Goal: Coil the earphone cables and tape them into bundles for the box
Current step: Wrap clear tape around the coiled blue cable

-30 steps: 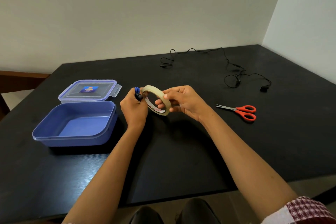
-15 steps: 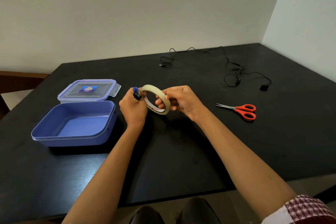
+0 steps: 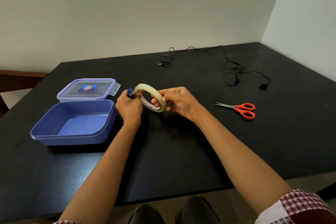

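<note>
My left hand [image 3: 129, 107] is closed around a small coiled blue earphone cable [image 3: 130, 93], whose top pokes out above my fingers. Right beside it, my right hand [image 3: 179, 102] holds a roll of pale tape [image 3: 150, 96] upright, fingers through its hole, the roll's left edge touching the coil. A black earphone cable [image 3: 227, 63] lies uncoiled and sprawled across the far side of the black table [image 3: 181, 151]. The open blue box [image 3: 72, 123] stands left of my hands, nothing inside it.
The box's clear lid [image 3: 87, 89] lies just behind the box. Red-handled scissors [image 3: 240, 109] rest on the table to the right of my hands. A wall corner rises behind the table; a brown wooden piece shows at far left.
Both hands stay almost in place, holding the coil and the roll together; the roll has tilted and turned slightly in my right hand.
</note>
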